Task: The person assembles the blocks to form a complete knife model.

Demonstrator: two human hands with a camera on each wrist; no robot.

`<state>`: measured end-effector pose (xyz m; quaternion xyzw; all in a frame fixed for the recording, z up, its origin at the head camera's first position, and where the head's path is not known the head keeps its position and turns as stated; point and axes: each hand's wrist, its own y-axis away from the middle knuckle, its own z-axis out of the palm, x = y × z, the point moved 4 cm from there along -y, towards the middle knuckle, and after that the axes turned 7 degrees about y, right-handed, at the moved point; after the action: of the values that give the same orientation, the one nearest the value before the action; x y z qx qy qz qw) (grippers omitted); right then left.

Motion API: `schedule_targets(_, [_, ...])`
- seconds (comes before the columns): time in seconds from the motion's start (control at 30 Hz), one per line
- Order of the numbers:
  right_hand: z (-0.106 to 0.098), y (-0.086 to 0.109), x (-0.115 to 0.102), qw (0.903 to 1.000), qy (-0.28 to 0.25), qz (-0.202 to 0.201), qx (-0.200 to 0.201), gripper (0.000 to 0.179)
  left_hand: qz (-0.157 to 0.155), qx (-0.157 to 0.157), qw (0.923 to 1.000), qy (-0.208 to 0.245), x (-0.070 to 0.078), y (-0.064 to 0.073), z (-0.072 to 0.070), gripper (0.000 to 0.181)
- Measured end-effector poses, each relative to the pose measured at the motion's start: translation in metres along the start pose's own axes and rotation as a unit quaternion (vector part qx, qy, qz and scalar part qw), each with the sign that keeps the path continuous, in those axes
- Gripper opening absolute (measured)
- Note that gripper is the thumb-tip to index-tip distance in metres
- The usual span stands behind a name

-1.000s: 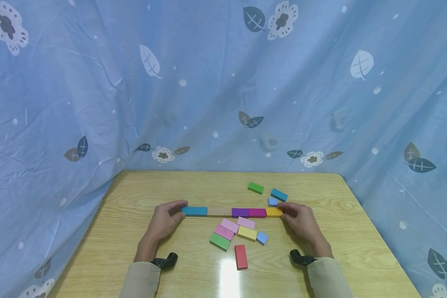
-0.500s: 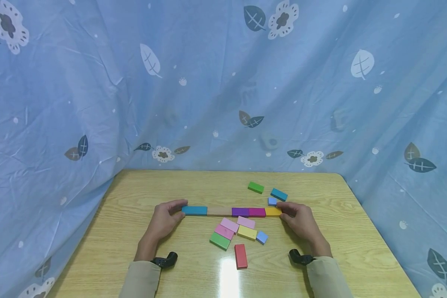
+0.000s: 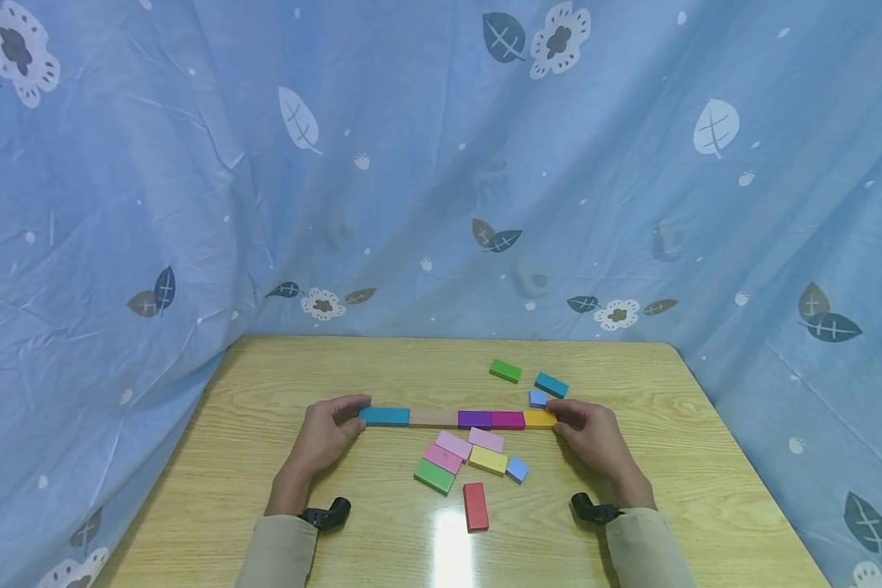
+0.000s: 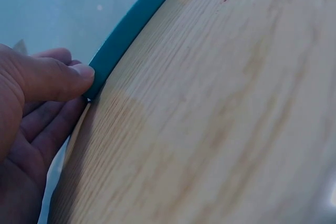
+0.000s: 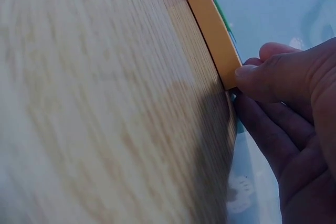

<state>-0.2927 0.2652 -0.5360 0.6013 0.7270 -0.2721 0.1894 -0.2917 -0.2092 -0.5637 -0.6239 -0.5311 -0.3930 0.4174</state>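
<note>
Blocks in a row, five by my count, and I've got a hand on each end from the remote seat. Take the row's middle as the centre of the dial. At nine o'clock my left hand [image 3: 327,433] has thumb and fingers nearly closed, pinching the outer end of the teal block [image 3: 385,417]. At three, my right hand [image 3: 594,433] does the same on the orange block [image 3: 540,419]. Between them sit the plain wood block [image 3: 433,418], purple block [image 3: 474,420] and magenta block [image 3: 508,420], all looking butted together on the wood-grain table [image 3: 287,376].

I read this as squaring up or steadying the line. Tips if you try it: squeeze inward evenly from nine and three, low on the ends, because too much push will probably buckle it at a joint. Keep both thumbs level so the row doesn't swing.

Watch the neighbours too. The small blue block [image 3: 537,398], between two and three, is right beside my right fingertips; can't tell if they touch. The pink block [image 3: 486,439] at four sits tight against the near edge, or just off it, so don't drag the row toward six. The red block [image 3: 475,506], out near six, and dark green block [image 3: 505,371], between one and two, are well out of the way.
</note>
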Motion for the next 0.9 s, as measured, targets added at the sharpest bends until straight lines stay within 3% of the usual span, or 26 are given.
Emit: schedule_targets(0.9, [-0.0008, 0.0042, 0.0008, 0.9999, 0.006, 0.014, -0.003, 0.037, 0.006, -0.002, 1.0000, -0.005, -0.0007, -0.0006, -0.0003, 0.045])
